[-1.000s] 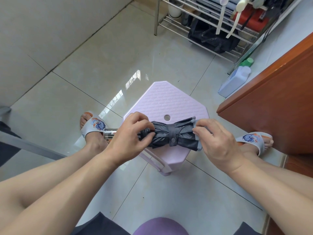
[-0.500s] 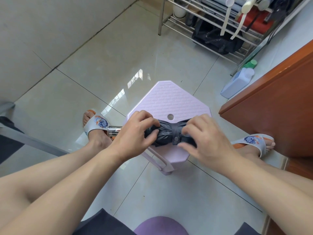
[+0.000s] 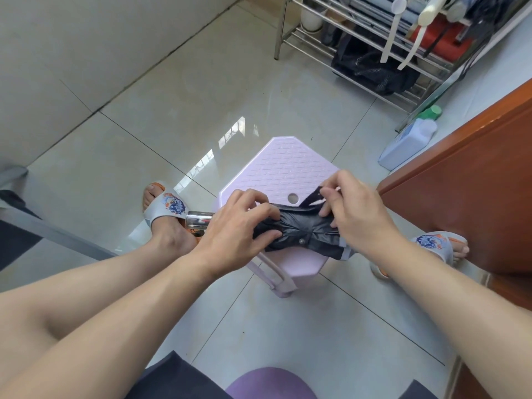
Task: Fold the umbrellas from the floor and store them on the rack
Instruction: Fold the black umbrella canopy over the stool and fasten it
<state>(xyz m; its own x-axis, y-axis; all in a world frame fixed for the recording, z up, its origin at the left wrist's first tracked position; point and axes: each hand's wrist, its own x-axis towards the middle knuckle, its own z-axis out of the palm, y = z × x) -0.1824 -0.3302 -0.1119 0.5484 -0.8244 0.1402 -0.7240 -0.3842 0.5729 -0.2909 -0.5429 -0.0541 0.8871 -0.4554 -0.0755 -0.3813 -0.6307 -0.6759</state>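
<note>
A folded dark grey umbrella (image 3: 302, 234) lies crosswise in front of me, above a lilac plastic stool (image 3: 290, 165). Its shiny metal end (image 3: 198, 220) sticks out to the left. My left hand (image 3: 239, 231) grips the left part of the bundled canopy. My right hand (image 3: 357, 208) pinches the dark closing strap (image 3: 312, 197), lifted away from the canopy, while its lower fingers lie on the fabric. A snap button (image 3: 301, 241) shows on the canopy's middle. The metal rack (image 3: 371, 47) stands at the top right.
The rack holds a black bag (image 3: 371, 67), a red case and hanging shoehorns. A white jug with a green cap (image 3: 408, 139) stands beside it. An orange-brown wooden cabinet (image 3: 472, 174) fills the right. My slippered feet (image 3: 167, 208) rest on the glossy tiled floor.
My right hand moved from the canopy's end to its middle, then lifted the strap up and right. The snap, closed a second ago, now shows with the strap pulled free. The left hand held.
</note>
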